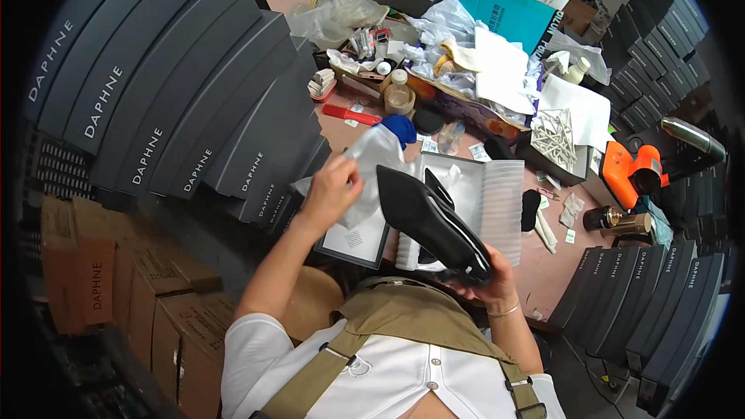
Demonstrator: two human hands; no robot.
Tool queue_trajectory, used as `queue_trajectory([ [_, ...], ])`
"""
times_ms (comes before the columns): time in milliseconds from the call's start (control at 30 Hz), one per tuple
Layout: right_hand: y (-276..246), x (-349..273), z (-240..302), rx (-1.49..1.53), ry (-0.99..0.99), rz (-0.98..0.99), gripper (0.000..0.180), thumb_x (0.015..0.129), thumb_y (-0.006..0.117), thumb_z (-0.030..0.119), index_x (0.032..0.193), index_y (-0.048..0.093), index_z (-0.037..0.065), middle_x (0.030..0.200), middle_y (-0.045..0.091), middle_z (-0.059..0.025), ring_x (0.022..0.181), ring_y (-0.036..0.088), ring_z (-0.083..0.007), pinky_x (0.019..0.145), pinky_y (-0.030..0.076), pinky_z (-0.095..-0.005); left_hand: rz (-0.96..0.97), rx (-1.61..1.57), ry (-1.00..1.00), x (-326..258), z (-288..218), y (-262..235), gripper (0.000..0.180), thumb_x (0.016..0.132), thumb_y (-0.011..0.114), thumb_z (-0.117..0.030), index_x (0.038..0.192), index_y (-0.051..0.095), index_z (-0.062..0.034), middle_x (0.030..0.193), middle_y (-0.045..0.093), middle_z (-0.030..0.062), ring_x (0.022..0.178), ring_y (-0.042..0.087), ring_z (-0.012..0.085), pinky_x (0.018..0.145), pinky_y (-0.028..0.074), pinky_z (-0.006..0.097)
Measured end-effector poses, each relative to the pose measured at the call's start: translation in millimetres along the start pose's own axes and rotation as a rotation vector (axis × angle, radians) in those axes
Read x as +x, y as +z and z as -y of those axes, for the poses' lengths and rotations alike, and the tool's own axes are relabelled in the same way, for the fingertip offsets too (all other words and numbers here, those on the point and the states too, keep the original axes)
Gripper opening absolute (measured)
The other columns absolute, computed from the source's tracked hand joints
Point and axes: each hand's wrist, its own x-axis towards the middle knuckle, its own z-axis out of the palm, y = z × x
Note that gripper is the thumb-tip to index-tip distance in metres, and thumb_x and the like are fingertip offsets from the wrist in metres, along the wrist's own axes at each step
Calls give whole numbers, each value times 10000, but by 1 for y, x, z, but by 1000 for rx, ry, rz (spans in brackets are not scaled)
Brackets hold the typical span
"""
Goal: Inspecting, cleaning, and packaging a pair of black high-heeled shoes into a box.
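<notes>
My right hand grips a glossy black pointed shoe around one end. The shoe is tilted, its other end toward the upper left. My left hand is closed on a thin whitish sheet, which hangs beside the shoe; whether it is paper or plastic I cannot tell. A blue wad shows at the sheet's far edge. Under the shoe lies an open shoebox with pale ribbed lining sheet at its right. Its dark-rimmed lid lies to the left, partly covered by the whitish sheet.
Tall stacks of dark shoeboxes rise at the left, with more shoeboxes at the right. A red comb, a bottle, a box of white sticks and an orange heat-gun-like tool crowd the pink tabletop. Brown cartons stand lower left.
</notes>
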Motion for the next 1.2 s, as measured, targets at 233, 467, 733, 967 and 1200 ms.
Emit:
queue_trajectory([
  [233, -32, 52, -27, 266, 186, -416, 408, 911, 513, 447, 1058, 623, 83, 922, 665, -96, 565, 532, -232, 388, 378, -233, -137, -143, -159, -76, -9, 20, 193, 750, 553, 73, 920, 604, -4, 962, 556, 112, 744, 580, 222, 687, 473, 319],
  [467, -62, 24, -49, 374, 299, -236, 455, 893, 509, 493, 1094, 636, 106, 971, 681, -90, 503, 486, -219, 372, 344, -239, 125, -108, -171, -69, -8, 33, 335, 757, 594, 6, 1086, 652, -17, 1000, 600, 186, 915, 587, 322, 784, 471, 391],
  [733, -62, 22, -49, 413, 282, -115, 463, 902, 532, 450, 1184, 589, 87, 1000, 658, -115, 634, 548, -260, 521, 450, -308, -188, -185, -96, -59, -45, 45, 298, 715, 671, -16, 1011, 695, -24, 946, 573, 124, 854, 561, 292, 768, 466, 361],
  [967, 41, 46, -35, 241, -4, -175, 382, 951, 548, 248, 1269, 500, 42, 1240, 557, -103, 1111, 555, -212, 947, 481, -379, -151, -301, 479, -61, -106, 43, 491, 630, 666, -52, 1121, 681, -43, 886, 533, 55, 762, 525, 232, 665, 467, 343],
  [1200, -11, 79, -51, -316, -314, -70, 432, 974, 459, 190, 1362, 416, 5, 1317, 509, -134, 1181, 522, -243, 993, 452, -358, -29, -432, 451, -81, -84, 54, 569, 556, 604, 28, 1122, 661, 11, 858, 543, 81, 709, 552, 253, 638, 477, 337],
])
